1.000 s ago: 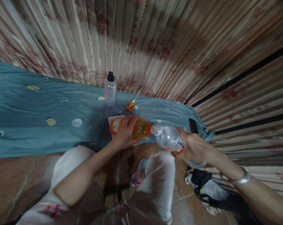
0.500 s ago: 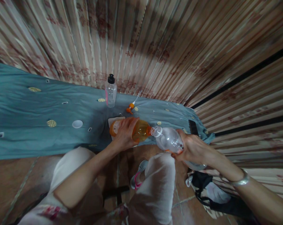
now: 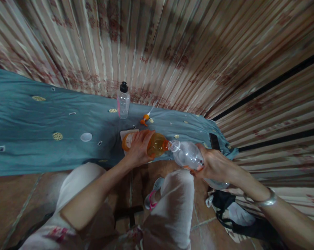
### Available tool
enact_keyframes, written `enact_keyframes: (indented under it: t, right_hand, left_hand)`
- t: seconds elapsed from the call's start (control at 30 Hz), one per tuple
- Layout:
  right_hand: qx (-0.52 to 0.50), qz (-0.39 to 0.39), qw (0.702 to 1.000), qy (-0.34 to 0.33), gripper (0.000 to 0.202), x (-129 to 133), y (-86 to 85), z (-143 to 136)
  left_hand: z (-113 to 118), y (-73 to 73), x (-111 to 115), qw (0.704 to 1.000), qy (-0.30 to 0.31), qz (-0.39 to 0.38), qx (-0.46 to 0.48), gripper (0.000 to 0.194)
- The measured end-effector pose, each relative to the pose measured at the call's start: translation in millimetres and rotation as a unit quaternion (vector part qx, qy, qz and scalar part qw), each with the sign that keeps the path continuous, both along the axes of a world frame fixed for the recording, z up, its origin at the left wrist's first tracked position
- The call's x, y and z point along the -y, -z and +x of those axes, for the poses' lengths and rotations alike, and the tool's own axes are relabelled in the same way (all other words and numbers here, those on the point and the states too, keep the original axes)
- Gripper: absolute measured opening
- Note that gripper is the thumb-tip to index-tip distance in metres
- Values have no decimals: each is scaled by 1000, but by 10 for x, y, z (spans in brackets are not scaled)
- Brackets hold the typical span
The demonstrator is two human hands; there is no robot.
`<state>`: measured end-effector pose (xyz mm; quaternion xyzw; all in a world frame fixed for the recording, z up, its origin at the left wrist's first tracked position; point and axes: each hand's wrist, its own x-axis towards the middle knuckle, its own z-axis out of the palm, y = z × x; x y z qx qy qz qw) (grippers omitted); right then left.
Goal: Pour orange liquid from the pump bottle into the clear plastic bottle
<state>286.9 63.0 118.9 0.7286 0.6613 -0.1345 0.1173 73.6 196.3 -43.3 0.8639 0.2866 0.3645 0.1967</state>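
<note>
Orange bottle (image 3: 157,145) with amber liquid is, in the head view, held sideways near the front edge of the teal cloth (image 3: 68,152), its neck meeting the open mouth (image 3: 174,146) of a clear bottle (image 3: 186,154). The left hand (image 3: 139,147) has its fingers wrapped around the orange bottle; the right hand (image 3: 214,162) grasps the body of the clear bottle. Whether the necks only touch or one enters the other, I cannot tell, and I also cannot see whether any liquid is flowing.

For good handling, I judge that both necks should be in one line, with the clear mouth a little lower. The left wrist should tilt slowly, so air can pass and nothing spills. The right fingers should press only lightly, because the thin plastic may bend.

About writing: the orange bottle has a pale label (image 3: 129,139), partly covered by the hand, and its words are too blurred to read. The clear bottle shows small dark marks and an orange print, also not readable. I can recognise no brand on the black-capped bottle (image 3: 123,104) or the orange pump head (image 3: 144,120) lying beside it.
</note>
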Motion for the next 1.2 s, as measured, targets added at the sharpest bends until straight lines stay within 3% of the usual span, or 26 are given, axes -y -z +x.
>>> enact_keyframes:
  t: [0.33,1.2]
  right_hand:
    - [-14,2,1000,3,56,12,12,16]
    - [-15,0,1000,1,51,11,20,23]
  left_hand:
    - [2,18,-1,1000,-1,2,-5,89]
    - [-1,16,-6,1000,1,4,2,88]
